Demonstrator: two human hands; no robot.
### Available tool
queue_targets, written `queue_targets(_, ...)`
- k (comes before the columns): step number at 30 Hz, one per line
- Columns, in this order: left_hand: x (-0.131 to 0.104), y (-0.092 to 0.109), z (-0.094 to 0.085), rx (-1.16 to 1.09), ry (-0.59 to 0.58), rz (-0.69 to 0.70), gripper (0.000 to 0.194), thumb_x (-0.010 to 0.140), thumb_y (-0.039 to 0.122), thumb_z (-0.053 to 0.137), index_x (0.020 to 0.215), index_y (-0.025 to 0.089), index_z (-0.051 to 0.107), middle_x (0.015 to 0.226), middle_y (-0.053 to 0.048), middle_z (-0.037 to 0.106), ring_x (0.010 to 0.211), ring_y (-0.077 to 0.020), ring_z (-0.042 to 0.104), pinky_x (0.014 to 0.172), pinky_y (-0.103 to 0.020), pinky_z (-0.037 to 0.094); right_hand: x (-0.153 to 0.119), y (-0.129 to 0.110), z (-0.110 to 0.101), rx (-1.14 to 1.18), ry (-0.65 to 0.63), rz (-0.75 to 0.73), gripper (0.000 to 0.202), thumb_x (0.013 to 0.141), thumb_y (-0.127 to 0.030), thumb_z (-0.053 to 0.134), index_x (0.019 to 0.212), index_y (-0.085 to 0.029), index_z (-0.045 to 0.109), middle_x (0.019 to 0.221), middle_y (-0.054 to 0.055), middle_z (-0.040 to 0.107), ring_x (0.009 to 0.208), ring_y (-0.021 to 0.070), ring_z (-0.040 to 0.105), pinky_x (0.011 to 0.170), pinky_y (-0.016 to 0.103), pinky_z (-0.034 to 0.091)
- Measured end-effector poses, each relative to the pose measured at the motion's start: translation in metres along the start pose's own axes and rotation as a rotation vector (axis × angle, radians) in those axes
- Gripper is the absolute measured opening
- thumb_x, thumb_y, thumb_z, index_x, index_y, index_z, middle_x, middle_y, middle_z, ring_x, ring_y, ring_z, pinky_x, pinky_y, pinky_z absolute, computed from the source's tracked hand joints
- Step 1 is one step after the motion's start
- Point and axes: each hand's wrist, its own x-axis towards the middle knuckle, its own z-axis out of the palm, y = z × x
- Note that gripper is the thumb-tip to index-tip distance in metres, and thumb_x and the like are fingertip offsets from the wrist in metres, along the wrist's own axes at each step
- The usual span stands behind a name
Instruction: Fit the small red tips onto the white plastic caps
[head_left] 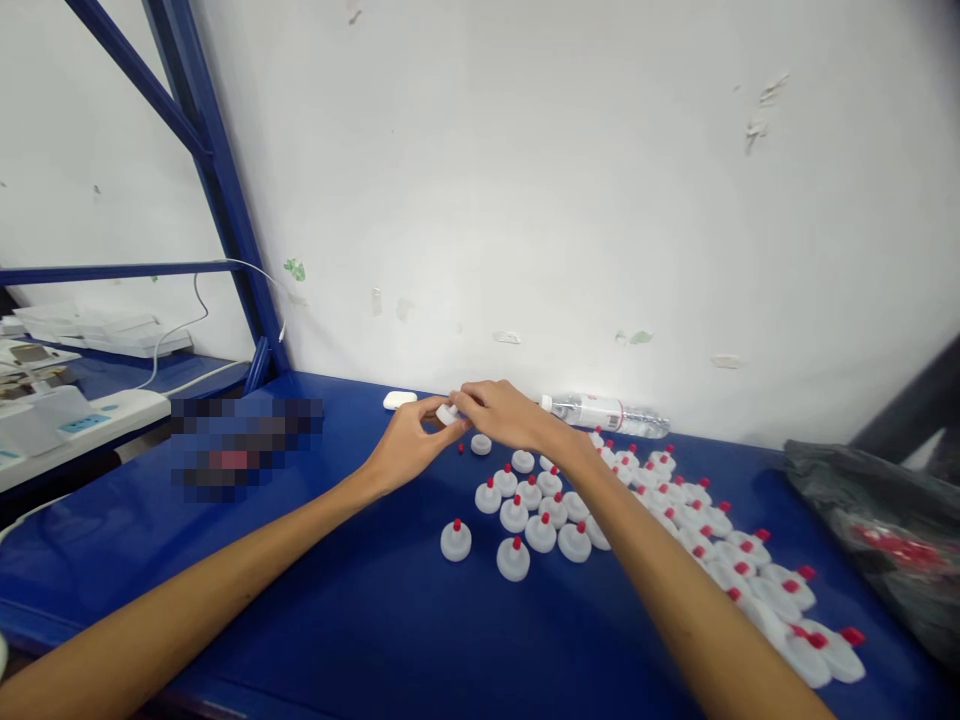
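Observation:
Near the wall, my left hand [409, 442] pinches a white round nozzle cap [447, 414] between thumb and fingers. The thumb and fingers of my right hand [504, 412] close over the top of that same cap, and they hide its tip. Just below the hands lie a small loose red tip [460, 449] and a white cap with no red on it [481, 444]. Nearer to me, several white caps with red tips stand upright, one of them [456, 541] apart on the left. My right forearm covers part of the group.
A clear plastic bottle [606, 414] lies along the wall. Left of my hands is a small white case [400, 400]. Many red-tipped caps [780, 590] spread over the right side of the blue table [360, 620], beside a dark plastic bag [885, 530]. A power strip [90, 425] is far left.

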Motion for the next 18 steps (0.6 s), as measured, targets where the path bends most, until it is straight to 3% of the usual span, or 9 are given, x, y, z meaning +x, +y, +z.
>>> queue_targets(3, 0.000, 0.002, -0.001, -0.033, 0.006, -0.002, 0.035, 0.088, 0.048, 0.065, 0.098, 0.016, 0.072, 0.086, -0.002, 0.073, 0.075, -0.0164, 0.062, 0.068, -0.025, 0.046, 0.000, 0.002, 0.000, 0.064, -0.017, 0.004, 0.043, 0.100, -0.039, 0.043, 0.063, -0.020, 0.054, 0.058, -0.001, 0.055, 0.055, 0.0121, 0.045, 0.056, 0.028, 0.029)
queue_targets(7, -0.001, 0.007, -0.003, -0.057, 0.007, -0.028, 0.030, 0.085, 0.046, 0.068, 0.084, 0.016, 0.072, 0.072, 0.001, 0.067, 0.060, -0.0118, 0.051, 0.056, -0.024, 0.036, -0.002, 0.004, 0.000, 0.196, -0.020, 0.004, 0.047, 0.096, -0.045, 0.052, 0.057, -0.019, 0.049, 0.052, -0.004, 0.046, 0.053, 0.0108, 0.040, 0.055, 0.028, 0.027)
queue_targets(12, 0.003, 0.016, -0.008, -0.211, -0.045, -0.114, 0.039, 0.086, 0.048, 0.060, 0.065, 0.016, 0.062, 0.053, 0.002, 0.052, 0.048, -0.0093, 0.040, 0.049, -0.025, 0.029, 0.004, -0.007, 0.016, 0.458, -0.027, -0.026, 0.052, 0.102, -0.046, 0.043, 0.063, -0.017, 0.059, 0.059, -0.003, 0.055, 0.054, 0.0095, 0.048, 0.054, 0.024, 0.036)
queue_targets(15, 0.002, 0.021, -0.011, -0.337, -0.126, -0.200, 0.039, 0.087, 0.047, 0.045, 0.062, 0.019, 0.055, 0.047, 0.005, 0.035, 0.042, -0.0079, 0.024, 0.043, -0.025, 0.020, 0.016, -0.007, 0.018, 0.547, 0.113, 0.032, 0.044, 0.102, -0.051, 0.049, 0.077, -0.016, 0.060, 0.064, -0.004, 0.055, 0.051, 0.0086, 0.048, 0.052, 0.023, 0.041)
queue_targets(18, 0.000, 0.021, -0.011, -0.411, -0.217, -0.266, 0.038, 0.084, 0.047, 0.040, 0.060, 0.020, 0.051, 0.047, 0.006, 0.026, 0.043, -0.0087, 0.019, 0.041, -0.025, 0.019, 0.019, 0.010, -0.006, 0.567, 0.321, 0.103, 0.039, 0.101, -0.051, 0.052, 0.084, -0.017, 0.057, 0.067, -0.006, 0.050, 0.050, 0.0073, 0.042, 0.050, 0.022, 0.039)
